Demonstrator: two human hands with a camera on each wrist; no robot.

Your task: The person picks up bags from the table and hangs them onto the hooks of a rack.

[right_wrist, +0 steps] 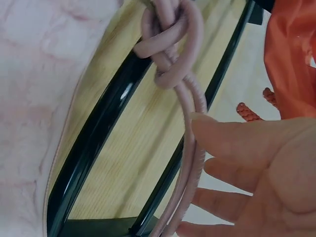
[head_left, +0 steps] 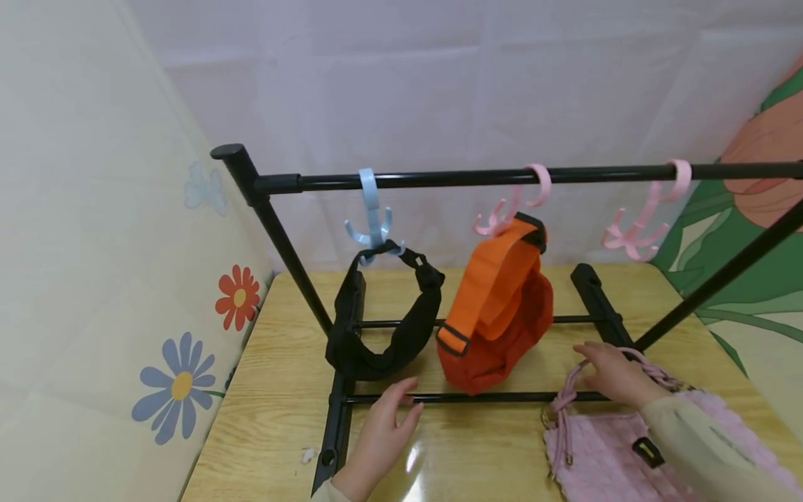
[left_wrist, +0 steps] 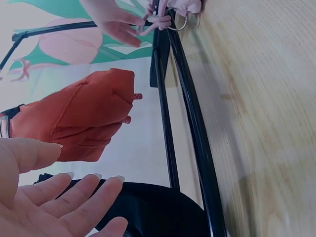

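My right hand [head_left: 617,374] is at the cord strap [right_wrist: 190,143] of a pink quilted handbag [head_left: 602,446] lying at the lower right. In the right wrist view its thumb touches the knotted strap, and the other fingers extend loosely beside it; no firm grip shows. My left hand [head_left: 384,439] holds nothing, its fingers spread just below a black waist bag [head_left: 401,341]. That bag hangs from a light blue hook [head_left: 371,209]. To its right, an orange-red bag [head_left: 495,307] with a wide strap hangs from a pink hook [head_left: 502,216].
A black metal rack [head_left: 439,179] stands on the wooden table [head_left: 270,404], with low crossbars near the tabletop. Another pink hook [head_left: 636,230], bare, hangs at the right of the top rail. Cloth walls with printed flowers surround the table.
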